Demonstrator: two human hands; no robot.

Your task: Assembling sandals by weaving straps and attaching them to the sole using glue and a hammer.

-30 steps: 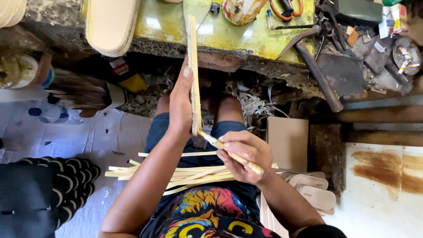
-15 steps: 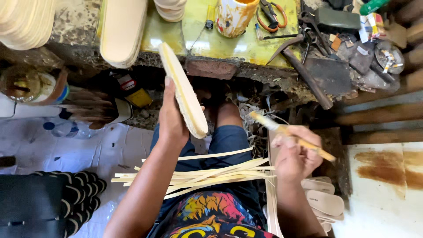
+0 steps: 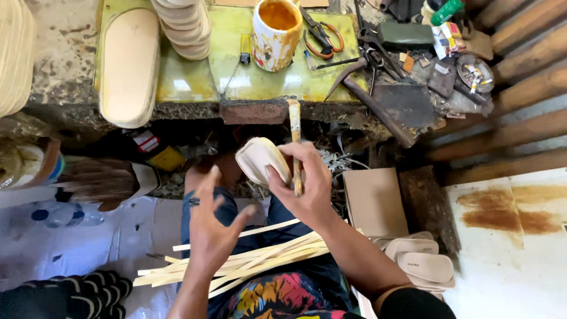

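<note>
1 sole (image 3: 260, 158) and 1 brush (image 3: 295, 142), both in right hand (image 3: 307, 186), fingers clenched round them, above the knees and just below the bench (image 3: 236, 82) edge. Brush long axis runs near-far, bristle end toward the glue pot (image 3: 276, 32). Left hand (image 3: 214, 227): fingers spread, holding nothing. Half a sec ago left had the sole, right only the brush. Strips (image 3: 236, 260) across lap, too many to count.

The right hand (image 3: 307, 183) covers the brush (image 3: 295, 139) handle's middle and part of the sole (image 3: 260, 158). The insole stack (image 3: 183, 26) and left pile (image 3: 15, 53) are cut off by the frame edges. The strips (image 3: 236, 263) pass behind the left hand (image 3: 215, 227). The clutter of tools (image 3: 378, 65) is too tangled to sort.
</note>
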